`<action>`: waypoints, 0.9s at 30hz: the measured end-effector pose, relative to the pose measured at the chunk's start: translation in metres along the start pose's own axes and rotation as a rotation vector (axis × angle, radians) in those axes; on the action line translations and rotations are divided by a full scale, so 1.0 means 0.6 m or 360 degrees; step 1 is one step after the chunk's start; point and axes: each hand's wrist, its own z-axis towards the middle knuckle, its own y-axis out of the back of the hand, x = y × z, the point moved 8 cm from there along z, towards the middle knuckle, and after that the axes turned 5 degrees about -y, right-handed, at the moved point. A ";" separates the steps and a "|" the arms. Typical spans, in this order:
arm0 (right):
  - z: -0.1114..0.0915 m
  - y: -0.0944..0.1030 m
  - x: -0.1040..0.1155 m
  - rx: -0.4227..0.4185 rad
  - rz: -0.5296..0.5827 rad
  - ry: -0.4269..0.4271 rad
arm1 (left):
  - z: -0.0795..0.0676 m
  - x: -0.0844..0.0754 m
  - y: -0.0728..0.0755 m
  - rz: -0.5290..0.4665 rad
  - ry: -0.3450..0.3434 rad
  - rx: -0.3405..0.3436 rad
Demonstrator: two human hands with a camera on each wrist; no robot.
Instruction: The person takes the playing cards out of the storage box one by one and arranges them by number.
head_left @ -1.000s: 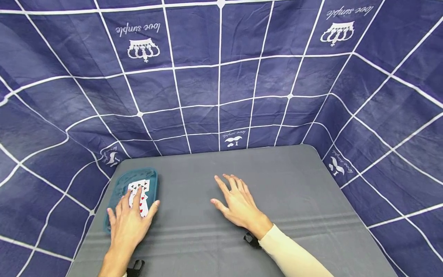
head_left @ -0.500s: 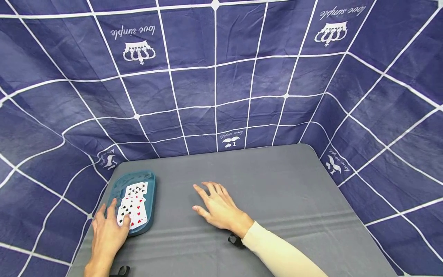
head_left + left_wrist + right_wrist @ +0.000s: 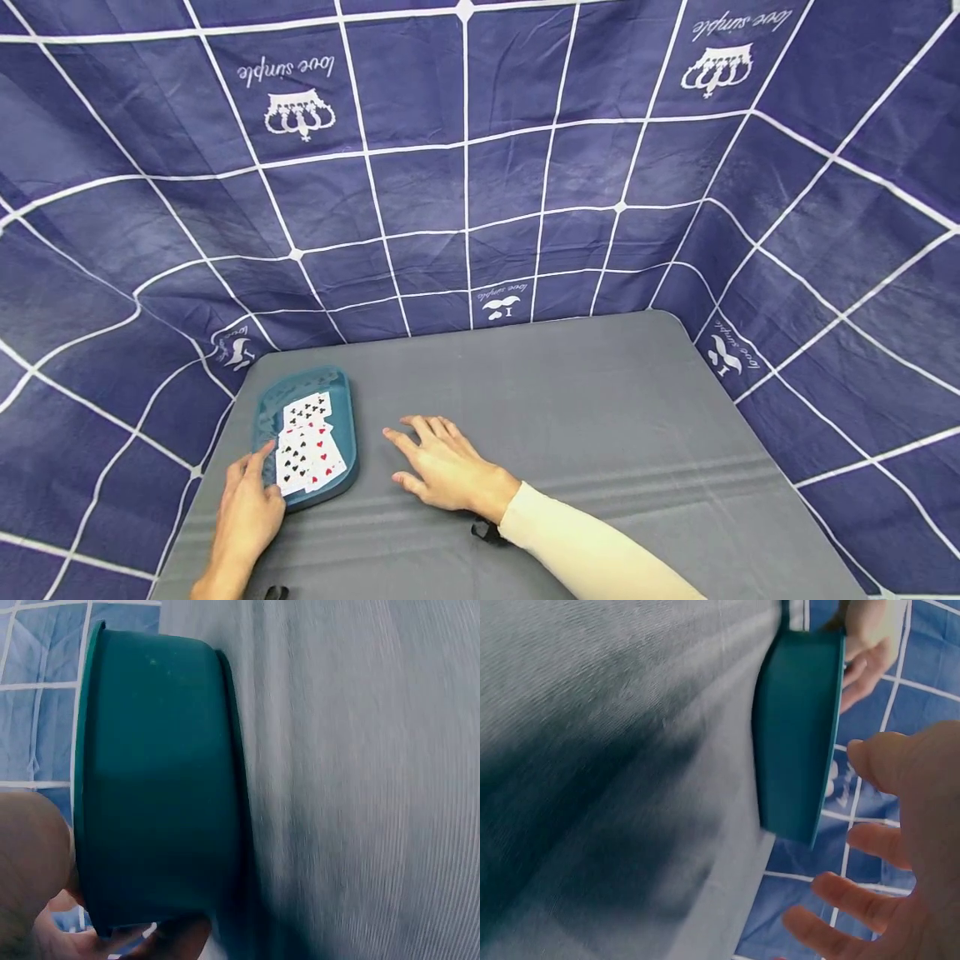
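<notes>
At the table's left side stands a teal plastic tray [image 3: 343,417] with several playing cards [image 3: 306,454] lying face up and overlapping inside; clubs, spades and hearts show. My left hand [image 3: 246,510] grips the near left edge of the tray. In the left wrist view its thumb [image 3: 30,851] is by the rim, and fingers reach around the tray's wall [image 3: 157,765]. My right hand [image 3: 446,468] hovers to the right of the tray, fingers spread, holding nothing. The right wrist view has a gap between the right hand's fingers [image 3: 870,900] and the tray [image 3: 799,735].
A grey cloth-covered table [image 3: 570,400] extends to the right of the tray. Blue curtains [image 3: 525,183] with white grid lines enclose its back and both sides. A black strap [image 3: 489,532] is at my right wrist.
My left hand has drawn back from over the cards and taken hold of the tray's left edge. The tray has shifted slightly right. My right hand has moved left towards the tray.
</notes>
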 end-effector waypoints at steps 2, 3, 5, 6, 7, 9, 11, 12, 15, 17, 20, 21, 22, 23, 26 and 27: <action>0.002 -0.002 0.007 0.0011 0.0003 0.0015 | -0.004 -0.010 -0.007 -0.0020 -0.0034 0.0011; 0.002 -0.003 0.010 0.0014 0.0007 0.0017 | -0.006 -0.017 -0.010 -0.0030 -0.0052 0.0014; 0.003 -0.004 0.012 0.0015 0.0009 0.0017 | -0.008 -0.032 -0.016 -0.0038 -0.0088 0.0017; 0.003 -0.004 0.012 0.0013 0.0010 0.0017 | -0.009 -0.040 -0.019 -0.0045 -0.0101 0.0022; 0.002 -0.004 0.012 0.0010 0.0011 0.0015 | -0.010 -0.049 -0.022 -0.0059 -0.0109 0.0030; 0.000 -0.006 0.009 0.0005 0.0022 0.0011 | -0.012 -0.068 -0.029 -0.0075 -0.0133 0.0048; -0.004 -0.007 0.004 0.0000 0.0030 -0.0003 | -0.014 -0.085 -0.037 -0.0085 -0.0162 0.0075; -0.007 -0.008 0.000 -0.0001 0.0038 -0.0017 | -0.016 -0.093 -0.041 -0.0096 -0.0176 0.0088; -0.017 -0.010 -0.012 -0.0014 0.0066 -0.0071 | -0.022 -0.115 -0.054 -0.0114 -0.0211 0.0134; -0.023 -0.008 -0.019 -0.0038 0.0086 -0.0109 | -0.026 -0.126 -0.062 -0.0127 -0.0222 0.0158; -0.030 -0.002 -0.033 -0.0088 0.0130 -0.0172 | -0.032 -0.140 -0.075 -0.0137 -0.0237 0.0180; -0.033 0.000 -0.037 -0.0103 0.0145 -0.0195 | -0.034 -0.144 -0.079 -0.0139 -0.0244 0.0182; -0.035 0.002 -0.042 -0.0116 0.0154 -0.0216 | -0.036 -0.150 -0.084 -0.0140 -0.0258 0.0181; -0.038 0.005 -0.047 -0.0127 0.0163 -0.0236 | -0.038 -0.155 -0.088 -0.0144 -0.0277 0.0174; -0.048 0.011 -0.061 -0.0150 0.0158 -0.0281 | -0.043 -0.175 -0.099 -0.0149 -0.0347 0.0148; -0.051 0.013 -0.065 -0.0160 0.0150 -0.0289 | -0.045 -0.180 -0.102 -0.0152 -0.0365 0.0143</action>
